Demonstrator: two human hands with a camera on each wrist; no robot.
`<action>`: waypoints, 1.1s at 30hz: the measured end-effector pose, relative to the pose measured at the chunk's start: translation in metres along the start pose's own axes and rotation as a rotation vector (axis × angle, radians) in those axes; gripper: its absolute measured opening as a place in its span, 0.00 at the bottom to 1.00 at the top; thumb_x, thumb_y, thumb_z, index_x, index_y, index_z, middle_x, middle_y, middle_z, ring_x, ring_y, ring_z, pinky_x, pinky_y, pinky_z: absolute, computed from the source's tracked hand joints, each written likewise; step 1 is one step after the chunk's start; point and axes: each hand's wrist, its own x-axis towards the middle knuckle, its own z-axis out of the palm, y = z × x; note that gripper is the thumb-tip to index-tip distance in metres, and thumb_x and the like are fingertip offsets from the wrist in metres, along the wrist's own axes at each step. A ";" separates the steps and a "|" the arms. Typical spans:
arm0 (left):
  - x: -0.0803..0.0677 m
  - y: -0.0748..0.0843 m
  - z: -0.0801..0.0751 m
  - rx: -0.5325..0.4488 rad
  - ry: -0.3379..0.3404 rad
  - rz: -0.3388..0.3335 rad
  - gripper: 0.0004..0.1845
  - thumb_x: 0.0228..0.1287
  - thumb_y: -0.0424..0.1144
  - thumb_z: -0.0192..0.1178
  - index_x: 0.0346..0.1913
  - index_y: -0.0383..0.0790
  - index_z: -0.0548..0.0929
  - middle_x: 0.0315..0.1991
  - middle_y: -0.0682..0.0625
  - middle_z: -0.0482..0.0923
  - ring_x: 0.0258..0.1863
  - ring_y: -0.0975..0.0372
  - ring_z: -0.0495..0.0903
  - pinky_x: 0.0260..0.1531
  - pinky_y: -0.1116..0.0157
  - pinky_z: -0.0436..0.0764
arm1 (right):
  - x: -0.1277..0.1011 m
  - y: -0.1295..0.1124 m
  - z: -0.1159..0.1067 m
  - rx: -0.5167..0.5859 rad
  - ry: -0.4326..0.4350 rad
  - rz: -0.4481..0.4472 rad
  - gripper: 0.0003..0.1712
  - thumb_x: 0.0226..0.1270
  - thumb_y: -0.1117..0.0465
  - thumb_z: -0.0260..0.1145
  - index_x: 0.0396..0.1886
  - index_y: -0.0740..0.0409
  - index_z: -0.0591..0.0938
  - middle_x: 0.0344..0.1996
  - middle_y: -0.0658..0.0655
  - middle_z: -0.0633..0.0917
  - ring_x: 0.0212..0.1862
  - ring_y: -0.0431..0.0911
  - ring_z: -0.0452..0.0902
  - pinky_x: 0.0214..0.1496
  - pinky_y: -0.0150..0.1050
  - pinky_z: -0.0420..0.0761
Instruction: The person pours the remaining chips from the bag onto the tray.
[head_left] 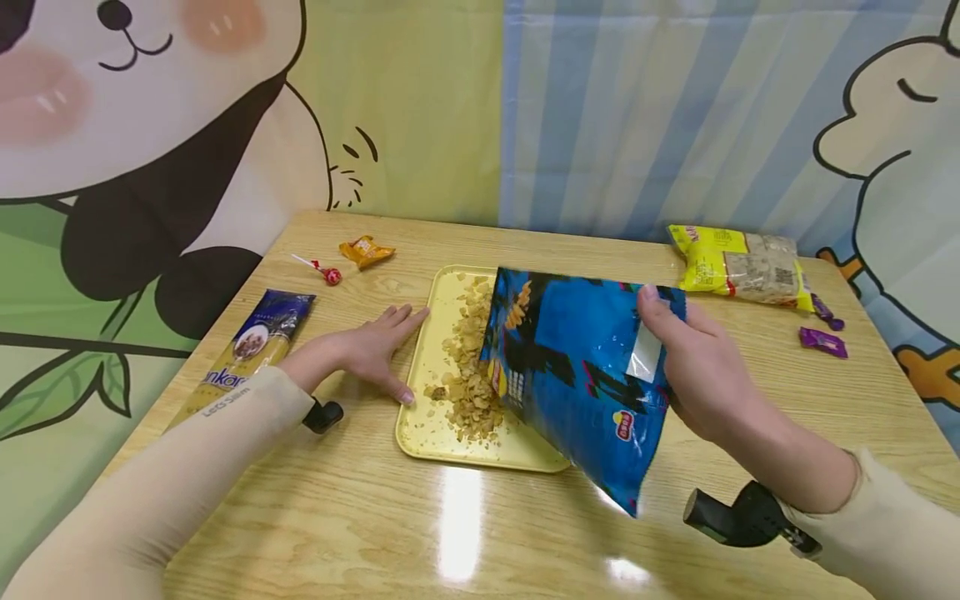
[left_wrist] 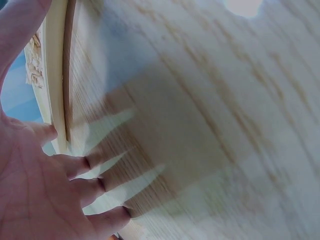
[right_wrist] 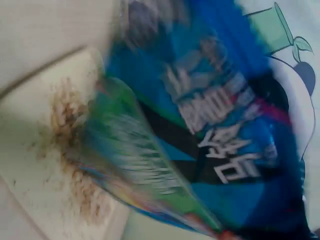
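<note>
My right hand (head_left: 708,371) grips a blue snack bag (head_left: 592,350) by its right edge, thumb on the near face. The bag is tilted, with its left end over a pale yellow tray (head_left: 423,437). Broken chips (head_left: 476,404) lie heaped on the tray beside and below that end. In the right wrist view, the blurred bag (right_wrist: 215,115) slants over the tray with its crumbs. My left hand (head_left: 375,350) is spread at the tray's left edge, fingers straight and thumb at the rim. The left wrist view shows this palm (left_wrist: 40,185) alongside the tray's side.
A blue-and-gold packet (head_left: 251,342) lies left of my left hand. Behind it are a red lollipop (head_left: 332,275) and an orange-wrapped candy (head_left: 366,251). A yellow bag (head_left: 738,267) lies at the back right, near purple-wrapped candies (head_left: 823,342). A printed curtain (head_left: 420,108) hangs behind the table.
</note>
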 end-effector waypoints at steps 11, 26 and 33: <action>-0.001 -0.001 0.000 0.006 0.005 -0.001 0.75 0.46 0.64 0.78 0.83 0.38 0.36 0.81 0.25 0.31 0.79 0.30 0.32 0.74 0.29 0.43 | 0.011 -0.003 -0.005 0.062 0.087 0.041 0.40 0.80 0.36 0.42 0.78 0.59 0.58 0.54 0.43 0.81 0.53 0.37 0.81 0.51 0.34 0.87; -0.002 0.000 0.000 0.015 0.000 -0.006 0.76 0.45 0.64 0.78 0.83 0.38 0.35 0.81 0.27 0.30 0.80 0.31 0.32 0.74 0.29 0.43 | 0.047 -0.020 -0.008 -0.073 0.226 -0.002 0.43 0.81 0.37 0.41 0.82 0.61 0.53 0.76 0.55 0.62 0.77 0.49 0.54 0.81 0.42 0.59; -0.001 0.000 0.000 0.013 0.002 0.001 0.75 0.47 0.64 0.77 0.83 0.38 0.35 0.81 0.26 0.31 0.79 0.30 0.32 0.73 0.28 0.43 | 0.067 -0.024 -0.009 -0.125 0.245 -0.063 0.30 0.82 0.38 0.39 0.62 0.54 0.71 0.59 0.50 0.74 0.67 0.45 0.65 0.69 0.36 0.68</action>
